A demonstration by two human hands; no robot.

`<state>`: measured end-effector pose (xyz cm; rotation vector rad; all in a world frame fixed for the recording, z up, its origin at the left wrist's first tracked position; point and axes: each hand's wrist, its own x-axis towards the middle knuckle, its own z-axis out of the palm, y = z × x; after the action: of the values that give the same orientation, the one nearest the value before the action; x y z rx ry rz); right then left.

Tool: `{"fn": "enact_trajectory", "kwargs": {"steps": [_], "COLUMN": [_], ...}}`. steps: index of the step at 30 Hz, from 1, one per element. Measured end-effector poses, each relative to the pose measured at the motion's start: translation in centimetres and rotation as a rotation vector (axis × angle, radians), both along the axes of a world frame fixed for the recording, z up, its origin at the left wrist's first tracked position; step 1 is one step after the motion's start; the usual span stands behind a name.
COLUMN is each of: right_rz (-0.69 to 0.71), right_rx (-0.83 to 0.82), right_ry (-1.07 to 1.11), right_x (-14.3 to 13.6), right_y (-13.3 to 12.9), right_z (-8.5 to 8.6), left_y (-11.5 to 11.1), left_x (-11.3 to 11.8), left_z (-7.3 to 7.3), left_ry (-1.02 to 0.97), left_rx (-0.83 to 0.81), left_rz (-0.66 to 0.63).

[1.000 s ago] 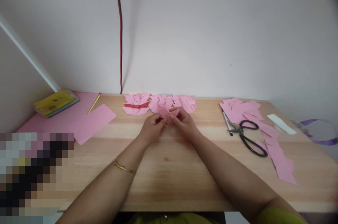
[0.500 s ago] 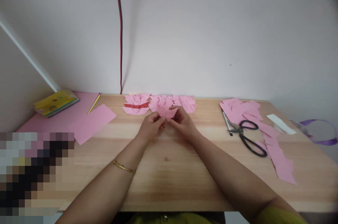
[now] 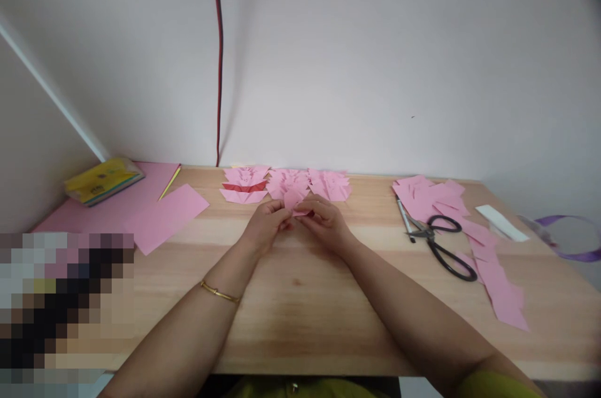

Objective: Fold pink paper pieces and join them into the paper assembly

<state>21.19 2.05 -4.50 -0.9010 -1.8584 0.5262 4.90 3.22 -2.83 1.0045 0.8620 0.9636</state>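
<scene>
Head view: your bare left hand (image 3: 263,223) and bare right hand (image 3: 327,221) both pinch one small folded pink paper piece (image 3: 293,199) between fingertips, mid-table over the pale wooden tabletop (image 3: 295,316). Just beyond it, three clusters of folded pink paper shapes (image 3: 328,185); one folded red paper strip (image 3: 244,186) in the leftmost. Off to your right, black-handled metal scissors (image 3: 431,236), lying beside loose pink paper cuttings (image 3: 500,285).

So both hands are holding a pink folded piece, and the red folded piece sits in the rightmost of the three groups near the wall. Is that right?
Not quite: the head view shows the red folded piece in the leftmost group, not the rightmost. The left hand and right hand are indeed holding a pink folded piece.
</scene>
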Motion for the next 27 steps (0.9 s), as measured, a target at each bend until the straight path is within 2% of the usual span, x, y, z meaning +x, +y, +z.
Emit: {"fn": "enact_trajectory", "kwargs": {"steps": [7,12,20,27], "right_rz": [-0.002,-0.003,-0.014,-0.014], "right_rx": [-0.027,-0.024,-0.26,-0.308], "right_ry": [-0.01,0.0,0.186,0.246], "right_x": [0.11,0.03,0.05,0.06], "right_y": [-0.14,-0.17,-0.21,0.03], "right_z": [0.45,0.71,0.22,-0.11], "left_y": [0.05,0.16,-0.09,-0.29], "left_x": [-0.08,-0.18,-0.47,-0.39], "left_z": [0.05,-0.01,0.39,0.5], "left_ry": [0.006,0.102,0.337,0.482], "left_rx": [0.012,0.08,0.273,0.382], "left_rz": [-0.006,-0.004,-0.049,-0.034]}}
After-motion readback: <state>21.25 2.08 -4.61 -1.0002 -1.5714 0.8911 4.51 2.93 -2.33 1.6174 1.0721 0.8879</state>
